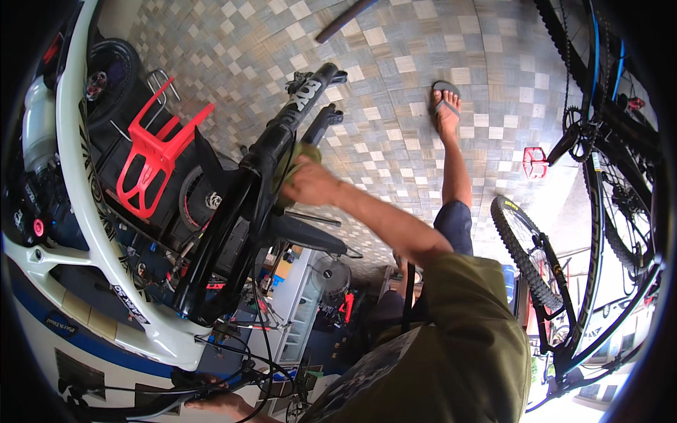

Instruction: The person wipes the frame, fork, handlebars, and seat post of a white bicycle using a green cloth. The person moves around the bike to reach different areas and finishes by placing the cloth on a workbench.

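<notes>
A black suspension fork (289, 116) slants up from the head of a pale, glossy bike frame (99, 211) on the left. My right hand (310, 182) is closed on an olive-green cloth (288, 171), which lies against the fork's legs near their middle. Part of the cloth is hidden behind the fingers. At the lower left, my left hand (222, 403) is at the black handlebar (151, 405), its fingers apparently wrapped round it among cables and levers. Those fingers are partly hidden. Black cables (262, 310) loop between the handlebar and the fork.
A red plastic chair (151, 162) and wheels stand beyond the frame. On the right is another black bike (596, 211) with a red pedal (536, 162). A dark bar (345, 20) lies on the tiled floor (381, 92). A fan (330, 273) stands by a workbench.
</notes>
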Demonstrator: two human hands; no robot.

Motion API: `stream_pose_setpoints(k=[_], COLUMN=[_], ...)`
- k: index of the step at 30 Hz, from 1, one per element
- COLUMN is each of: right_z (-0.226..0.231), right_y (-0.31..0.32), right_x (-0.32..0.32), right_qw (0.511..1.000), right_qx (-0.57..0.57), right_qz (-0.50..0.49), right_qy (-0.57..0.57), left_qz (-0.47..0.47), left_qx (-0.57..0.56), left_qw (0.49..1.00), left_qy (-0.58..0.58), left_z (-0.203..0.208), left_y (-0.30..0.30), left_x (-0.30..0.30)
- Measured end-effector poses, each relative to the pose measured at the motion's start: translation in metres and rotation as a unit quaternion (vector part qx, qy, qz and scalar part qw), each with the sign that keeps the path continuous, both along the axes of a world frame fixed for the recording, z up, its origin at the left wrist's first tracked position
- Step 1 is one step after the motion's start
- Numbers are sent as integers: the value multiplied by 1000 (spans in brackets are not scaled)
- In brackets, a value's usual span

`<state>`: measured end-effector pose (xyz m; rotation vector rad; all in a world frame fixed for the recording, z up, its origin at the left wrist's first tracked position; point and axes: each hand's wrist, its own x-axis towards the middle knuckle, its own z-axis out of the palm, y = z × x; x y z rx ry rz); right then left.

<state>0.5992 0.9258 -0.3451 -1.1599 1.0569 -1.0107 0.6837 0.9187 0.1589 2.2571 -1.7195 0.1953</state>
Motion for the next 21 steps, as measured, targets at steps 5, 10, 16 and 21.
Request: stream_pose_setpoints(k=[5,10,16,21], right_z=[-105,-36,-40,5], right_y=[-3,-22,-28,34], right_x=[7,36,9,-77], right_qw=[975,999,963,832], right_qx=[126,-6,227,312], right_qz=[-91,-26,-113,-289], right_qy=[159,39,-86,-356], left_qz=[22,108,59,74], left_qx=[43,0,-2,-10], left_qw=[997,991,997,993], left_qy=[63,80,56,96], left_z=[-9,-3,-13,-6], left_y=[-28,-23,-28,-16], left_x=[6,17,12,30])
